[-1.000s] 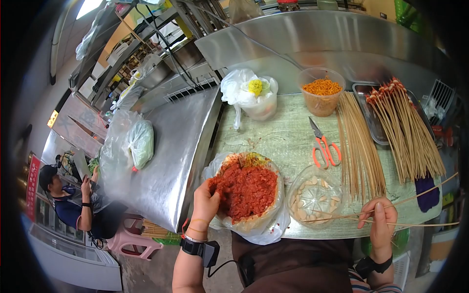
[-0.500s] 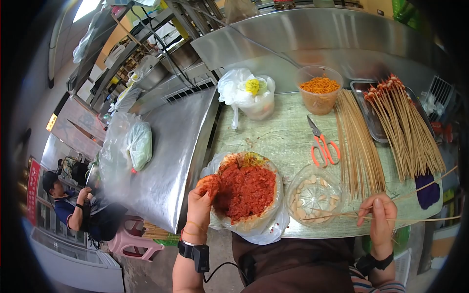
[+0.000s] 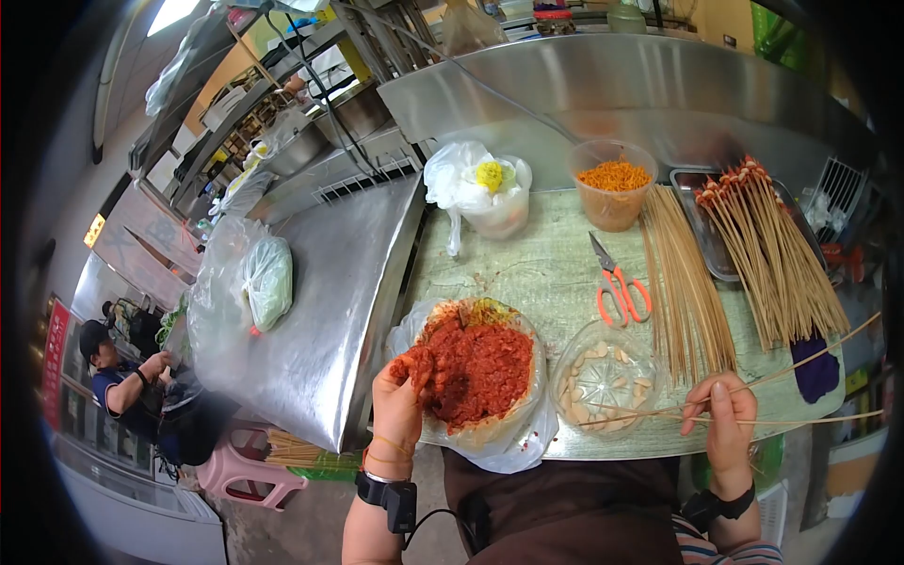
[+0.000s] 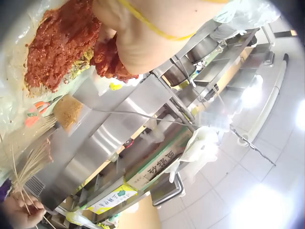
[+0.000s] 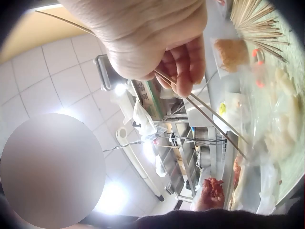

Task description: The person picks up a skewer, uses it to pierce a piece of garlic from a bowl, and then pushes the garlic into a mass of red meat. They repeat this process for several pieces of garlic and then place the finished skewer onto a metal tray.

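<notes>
Head view: our left hand (image 3: 399, 403) pinches red meat (image 3: 421, 365). Only the right wrist shows our right hand (image 5: 152, 43) curled round skewers (image 3: 819, 415).

Meat piece: a wet, red, spice-coated lump (image 3: 419, 365), pinched in my left hand (image 3: 400, 405) at the near left edge of the meat heap; I cannot tell whether it is clear of the heap.
Meat heap: chopped red marinated meat (image 3: 485, 363), mounded in a plastic-lined bowl (image 3: 490, 435) at the table's near edge, right in front of me.
Skewers: a few thin, bare bamboo sticks (image 3: 650, 415), held in my right hand (image 3: 725, 419); their tips lie leftward over a clear container (image 3: 607, 381), and their back ends fan out to the right.
</notes>
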Motion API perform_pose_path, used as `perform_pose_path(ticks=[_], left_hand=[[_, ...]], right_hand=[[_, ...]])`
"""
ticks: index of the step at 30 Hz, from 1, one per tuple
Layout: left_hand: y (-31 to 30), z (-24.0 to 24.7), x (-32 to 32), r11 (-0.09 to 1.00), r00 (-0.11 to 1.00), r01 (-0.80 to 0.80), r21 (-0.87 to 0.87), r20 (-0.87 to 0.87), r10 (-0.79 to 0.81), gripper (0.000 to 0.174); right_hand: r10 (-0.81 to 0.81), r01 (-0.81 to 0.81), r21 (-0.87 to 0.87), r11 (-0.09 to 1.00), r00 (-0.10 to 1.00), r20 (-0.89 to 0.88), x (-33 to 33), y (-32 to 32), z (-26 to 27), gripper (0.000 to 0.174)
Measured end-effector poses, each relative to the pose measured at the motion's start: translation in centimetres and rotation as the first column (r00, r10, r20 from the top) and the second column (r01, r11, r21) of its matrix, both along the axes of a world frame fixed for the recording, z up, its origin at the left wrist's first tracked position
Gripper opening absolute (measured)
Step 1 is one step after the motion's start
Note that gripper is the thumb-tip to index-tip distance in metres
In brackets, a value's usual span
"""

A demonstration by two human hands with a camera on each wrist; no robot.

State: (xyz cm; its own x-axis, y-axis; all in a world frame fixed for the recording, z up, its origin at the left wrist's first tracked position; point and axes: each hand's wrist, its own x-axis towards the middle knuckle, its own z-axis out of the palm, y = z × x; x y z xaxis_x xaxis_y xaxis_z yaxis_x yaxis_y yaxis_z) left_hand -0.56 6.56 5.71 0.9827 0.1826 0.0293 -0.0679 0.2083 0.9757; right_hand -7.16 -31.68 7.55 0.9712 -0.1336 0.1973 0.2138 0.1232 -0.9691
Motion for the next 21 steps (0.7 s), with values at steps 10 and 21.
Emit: perform_pose_path(ticks=[10, 21], left_hand=[[-0.3, 0.7, 0.1, 0.996, 1.0, -0.013, 0.086, -0.001, 0.013, 0.032], [-0.6, -0.1, 0.6, 0.953, 0.991, -0.127, 0.274, 0.0, 0.132, 0.015]], right_hand=[[-0.007, 0.008, -0.034, 0.999, 1.0, 0.013, 0.1, 0.6, 0.2, 0.033], [0.036, -0.037, -0.053, 0.998, 0.999, -0.01, 0.1, 1.0, 0.1, 0.03]])
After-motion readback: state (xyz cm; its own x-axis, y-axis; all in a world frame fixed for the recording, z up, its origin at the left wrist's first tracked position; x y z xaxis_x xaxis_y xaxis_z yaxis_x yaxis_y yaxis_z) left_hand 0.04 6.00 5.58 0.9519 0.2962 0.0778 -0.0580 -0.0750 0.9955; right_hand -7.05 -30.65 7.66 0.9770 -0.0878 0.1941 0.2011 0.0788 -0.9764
